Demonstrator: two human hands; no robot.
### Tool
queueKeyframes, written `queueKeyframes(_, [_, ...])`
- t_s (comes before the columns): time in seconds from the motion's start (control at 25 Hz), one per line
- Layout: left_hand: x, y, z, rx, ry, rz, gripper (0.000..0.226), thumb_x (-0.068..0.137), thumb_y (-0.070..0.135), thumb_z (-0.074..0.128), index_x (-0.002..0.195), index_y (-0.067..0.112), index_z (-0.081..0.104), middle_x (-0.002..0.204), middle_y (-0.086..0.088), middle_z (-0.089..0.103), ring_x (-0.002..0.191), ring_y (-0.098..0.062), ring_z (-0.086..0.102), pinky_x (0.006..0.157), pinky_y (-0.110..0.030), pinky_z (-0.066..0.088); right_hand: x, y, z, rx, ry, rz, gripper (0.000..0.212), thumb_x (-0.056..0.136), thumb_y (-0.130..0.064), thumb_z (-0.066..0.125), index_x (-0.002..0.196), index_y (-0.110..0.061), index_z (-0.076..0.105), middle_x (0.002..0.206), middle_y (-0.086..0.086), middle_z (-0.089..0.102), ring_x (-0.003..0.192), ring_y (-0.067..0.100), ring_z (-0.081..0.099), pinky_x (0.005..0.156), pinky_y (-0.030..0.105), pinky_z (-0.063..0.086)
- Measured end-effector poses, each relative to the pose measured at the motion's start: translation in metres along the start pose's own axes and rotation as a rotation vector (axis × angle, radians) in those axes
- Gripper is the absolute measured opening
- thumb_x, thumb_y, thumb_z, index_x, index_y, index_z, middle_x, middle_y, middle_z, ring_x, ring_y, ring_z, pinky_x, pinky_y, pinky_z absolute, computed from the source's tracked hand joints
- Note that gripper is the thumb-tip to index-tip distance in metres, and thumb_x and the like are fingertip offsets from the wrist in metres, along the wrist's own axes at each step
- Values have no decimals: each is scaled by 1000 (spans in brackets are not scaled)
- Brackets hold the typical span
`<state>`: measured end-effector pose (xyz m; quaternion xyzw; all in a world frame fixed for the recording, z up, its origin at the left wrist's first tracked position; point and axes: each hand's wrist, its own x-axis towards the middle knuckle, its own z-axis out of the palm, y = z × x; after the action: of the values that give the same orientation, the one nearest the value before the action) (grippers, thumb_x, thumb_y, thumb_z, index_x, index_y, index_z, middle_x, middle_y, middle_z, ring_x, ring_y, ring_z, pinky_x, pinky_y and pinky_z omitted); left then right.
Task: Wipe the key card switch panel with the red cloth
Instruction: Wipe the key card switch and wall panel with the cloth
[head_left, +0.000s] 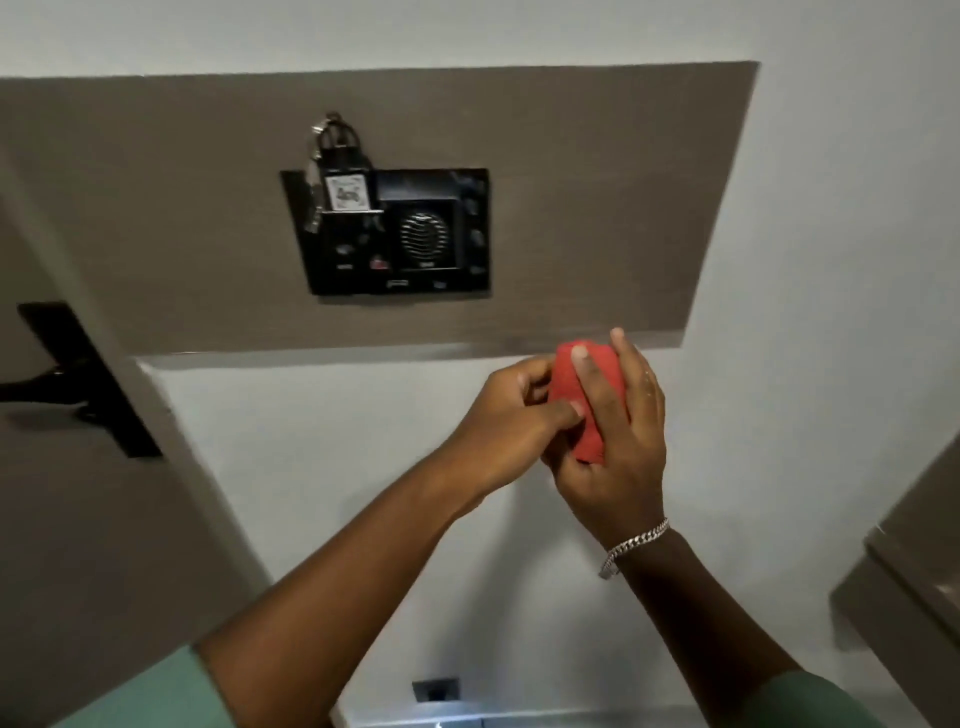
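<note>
White wall carries a brown board (597, 208) with the black switch panel (395, 234) on it. Below and right of the panel, both hands meet: the right hand (618, 447) grips the red cloth (597, 384), the left hand (509, 415) pinching its edge.

Head camera faces the wall (779, 260) closely, tilted upward.

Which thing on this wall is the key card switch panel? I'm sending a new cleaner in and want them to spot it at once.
Find the wide brown board on the white wall. Left of its centre sits the key card switch panel, a glossy black rectangle. Only it has a round speaker grille and a key tag slotted in on top.
</note>
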<state>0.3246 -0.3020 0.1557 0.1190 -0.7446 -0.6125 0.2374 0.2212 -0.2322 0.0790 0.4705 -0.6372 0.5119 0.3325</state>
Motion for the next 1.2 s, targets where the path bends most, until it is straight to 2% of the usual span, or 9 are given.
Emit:
queueKeyframes(0.16, [-23, 44, -78, 180, 474, 598, 27, 87, -4, 51, 102, 13, 65, 99, -14, 71, 95, -21, 69, 89, -32, 56, 42, -38, 30, 69, 183, 2, 70, 81, -15, 68, 145, -28, 43, 157, 12, 37, 144, 36, 42, 110, 59, 46])
queueKeyframes(0.24, [-23, 57, -128, 395, 727, 866, 26, 86, -4, 49, 103, 6, 65, 103, -13, 69, 98, -25, 67, 92, -40, 54, 58, -48, 41, 101, 239, 1, 68, 83, -17, 68, 145, -27, 42, 158, 5, 33, 145, 37, 40, 107, 61, 47])
queueKeyframes(0.32, [-11, 62, -179, 697, 853, 1012, 31, 83, -9, 47, 109, -5, 64, 117, -16, 65, 114, -33, 62, 102, -50, 48, 70, -54, 51, 106, 278, -19, 67, 84, -18, 69, 146, -26, 42, 158, 2, 30, 145, 38, 40, 105, 64, 49])
queueKeyframes(0.44, [16, 55, -225, 1186, 730, 972, 49, 83, -6, 49, 131, -12, 53, 145, -27, 47, 141, -43, 38, 118, -60, 27, 81, -58, 65, 58, 302, -55, 67, 87, -22, 67, 148, -23, 38, 160, 9, 31, 149, 38, 34, 114, 62, 42])
queueKeyframes(0.6, [37, 35, -248, 1620, 765, 949, 63, 95, 26, 41, 152, 0, 31, 158, -25, 29, 149, -42, 20, 122, -56, 12, 83, -57, 85, 78, 309, -120, 70, 90, -25, 67, 149, -19, 29, 161, 14, 28, 155, 40, 22, 119, 66, 34])
queueKeyframes(0.72, [41, 32, -251, 1656, 809, 972, 66, 97, 32, 36, 155, 4, 24, 161, -21, 22, 153, -34, 10, 124, -51, 5, 94, -67, 101, 139, 326, -158, 59, 96, -31, 63, 144, -16, 33, 161, 15, 25, 155, 44, 16, 119, 70, 29])
queueKeyframes(0.84, [43, 31, -251, 1653, 828, 999, 66, 96, 32, 36, 155, 3, 25, 161, -21, 22, 152, -36, 12, 124, -51, 6, 109, -75, 114, 55, 322, -199, 47, 100, -41, 52, 140, -15, 46, 158, 20, 33, 154, 47, 18, 119, 69, 28])
queueKeyframes(1.0, [44, 31, -250, 1656, 852, 1018, 66, 96, 32, 36, 154, 3, 26, 161, -21, 22, 152, -38, 14, 124, -52, 7, 99, -60, 110, -114, 317, -179, 45, 101, -44, 49, 138, -19, 50, 152, 22, 41, 151, 46, 26, 116, 71, 32])
queueKeyframes(1.2, [45, 31, -252, 1657, 868, 1022, 66, 96, 33, 35, 155, 4, 26, 162, -19, 21, 153, -36, 13, 124, -52, 7, 114, -69, 115, -81, 354, -157, 44, 101, -44, 47, 140, -22, 51, 153, 16, 44, 152, 42, 26, 119, 68, 30])
